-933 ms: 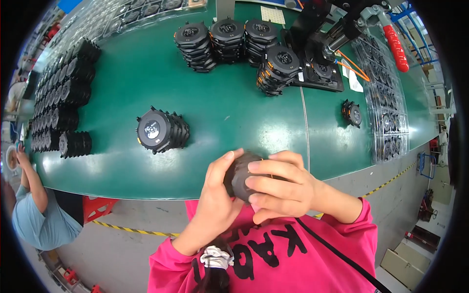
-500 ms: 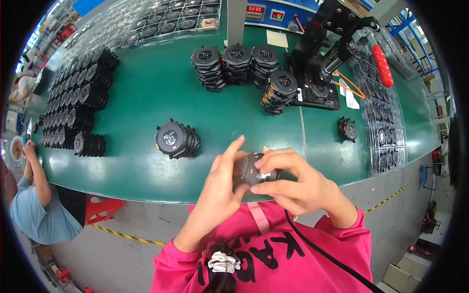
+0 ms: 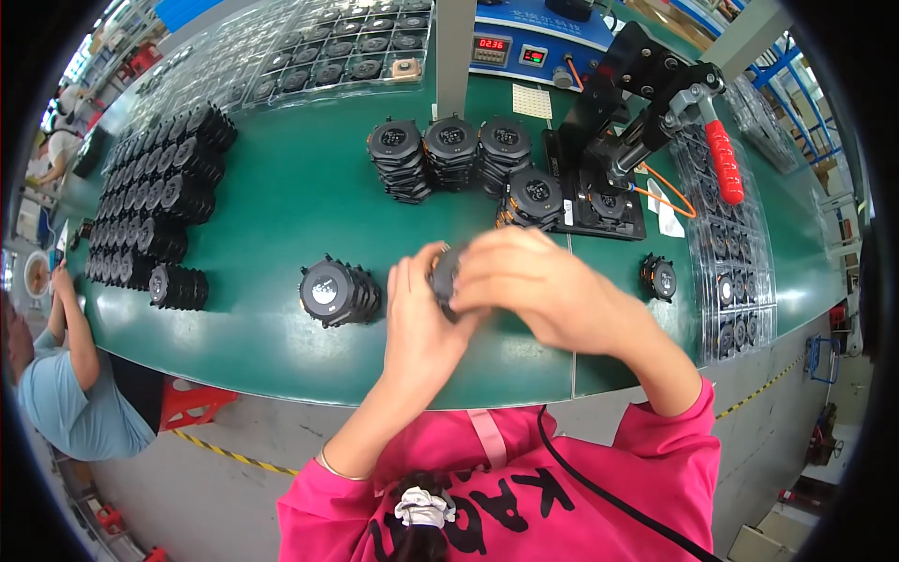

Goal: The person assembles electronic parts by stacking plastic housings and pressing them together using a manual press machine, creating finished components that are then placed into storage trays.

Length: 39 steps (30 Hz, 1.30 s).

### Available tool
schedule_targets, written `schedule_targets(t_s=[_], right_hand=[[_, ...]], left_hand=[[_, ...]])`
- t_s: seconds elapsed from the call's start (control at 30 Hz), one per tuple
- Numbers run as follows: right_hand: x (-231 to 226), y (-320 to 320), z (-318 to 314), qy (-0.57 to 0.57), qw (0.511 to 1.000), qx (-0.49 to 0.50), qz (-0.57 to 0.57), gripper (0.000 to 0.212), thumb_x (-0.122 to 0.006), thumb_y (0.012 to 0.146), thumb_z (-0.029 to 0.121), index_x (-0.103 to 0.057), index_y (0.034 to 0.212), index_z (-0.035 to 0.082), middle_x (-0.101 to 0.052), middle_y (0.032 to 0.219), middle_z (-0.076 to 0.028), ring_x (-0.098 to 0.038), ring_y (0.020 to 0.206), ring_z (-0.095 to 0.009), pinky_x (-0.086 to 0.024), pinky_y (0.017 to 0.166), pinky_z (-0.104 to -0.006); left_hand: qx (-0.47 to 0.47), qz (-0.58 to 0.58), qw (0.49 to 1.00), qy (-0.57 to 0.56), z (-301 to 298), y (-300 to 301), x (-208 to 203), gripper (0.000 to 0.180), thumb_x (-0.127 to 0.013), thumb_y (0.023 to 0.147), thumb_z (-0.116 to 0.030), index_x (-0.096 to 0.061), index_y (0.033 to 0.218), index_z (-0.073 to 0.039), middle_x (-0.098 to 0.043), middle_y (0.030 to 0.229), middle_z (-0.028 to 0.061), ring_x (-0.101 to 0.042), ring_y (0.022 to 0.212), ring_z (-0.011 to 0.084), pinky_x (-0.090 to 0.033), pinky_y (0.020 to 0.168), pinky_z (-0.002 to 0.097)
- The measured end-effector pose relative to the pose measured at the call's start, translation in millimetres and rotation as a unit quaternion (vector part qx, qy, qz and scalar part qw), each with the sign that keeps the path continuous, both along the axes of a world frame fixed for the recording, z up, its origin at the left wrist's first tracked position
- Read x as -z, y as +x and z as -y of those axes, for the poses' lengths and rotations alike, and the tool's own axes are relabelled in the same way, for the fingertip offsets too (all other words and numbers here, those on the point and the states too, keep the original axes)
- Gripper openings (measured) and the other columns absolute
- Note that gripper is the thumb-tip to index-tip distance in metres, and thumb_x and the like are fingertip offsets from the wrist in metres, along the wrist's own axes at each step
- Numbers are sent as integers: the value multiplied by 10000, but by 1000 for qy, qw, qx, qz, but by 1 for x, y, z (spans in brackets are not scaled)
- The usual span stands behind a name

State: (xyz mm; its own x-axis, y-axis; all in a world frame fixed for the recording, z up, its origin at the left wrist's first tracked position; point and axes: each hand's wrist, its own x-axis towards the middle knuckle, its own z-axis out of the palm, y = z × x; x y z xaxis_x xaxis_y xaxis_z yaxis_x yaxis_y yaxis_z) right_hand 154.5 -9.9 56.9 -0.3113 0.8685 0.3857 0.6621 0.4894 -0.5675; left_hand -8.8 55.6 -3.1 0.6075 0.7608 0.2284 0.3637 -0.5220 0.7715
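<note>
My left hand (image 3: 419, 314) holds a dark round watch-type housing (image 3: 444, 277) on edge above the green bench, its fingers and thumb wrapped round the left side. My right hand (image 3: 529, 279) closes over the same housing from the right, its fingers partly smeared by motion and hiding most of the part. To the left of my hands stands a short stack of black round housings (image 3: 339, 292). Just beyond them is a taller stack with orange edges (image 3: 532, 195), beside the black toggle-clamp press (image 3: 599, 178). A single small stack of housings (image 3: 658, 277) lies to the right.
Three more housing stacks (image 3: 450, 150) stand at the back, and many rows (image 3: 159, 206) fill the left. Clear plastic trays (image 3: 740, 281) lie at the right. A blue control box (image 3: 524, 42) sits behind the red-handled clamp (image 3: 724, 161). Another person (image 3: 80, 393) works at far left.
Both hands have lifted the housing up and to the left, away from the bench's front edge. The housing has tilted onto its edge, and my right hand now covers more of it.
</note>
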Motion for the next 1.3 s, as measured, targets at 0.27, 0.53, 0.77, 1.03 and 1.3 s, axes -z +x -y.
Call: schedule_targets(t_s=[0.27,0.53,0.77,1.03,1.3], right_hand=[[-1,23,-35,48,994,67,73,251,-618,672,-68,-600,913,1,-606,1087,-150,-566,1100,-343,-444,952,-424],[26,-21,-23,234,964,129,-20,417,-665,702,-61,-572,1102,12,-592,1119,-190,-608,1047,-361,-505,874,-430],[53,-88,-53,49,996,19,-68,724,-768,694,3,-453,1310,217,-314,1370,-228,-488,1186,-434,-492,946,-477],[70,-76,-30,8,990,10,-139,707,-708,676,-130,-421,1250,167,-286,1319,-200,-527,1149,-409,-528,915,-434],[81,-50,46,106,986,100,-85,753,-760,620,-74,-485,1285,148,-244,1378,-199,-497,1166,-484,-534,911,-480]], left_hand=[[-23,12,999,21,-23,38,4,764,-812,633,-17,-369,1246,91,-459,1135,242,-435,1072,420,-386,927,469],[43,105,991,-73,15,-29,-8,532,-713,729,8,-474,1204,36,-525,1022,188,-556,801,300,-490,716,376],[-85,262,958,82,0,-103,18,585,-472,657,158,-410,1218,7,-491,1192,204,-522,1093,323,-422,946,423],[79,126,982,-116,-16,-93,9,859,-643,737,147,-145,1425,16,-314,1445,271,-389,1333,388,-410,1036,413],[124,135,971,-152,26,-62,13,815,-693,682,165,-291,1373,6,-441,1342,249,-503,1202,388,-460,974,417]])
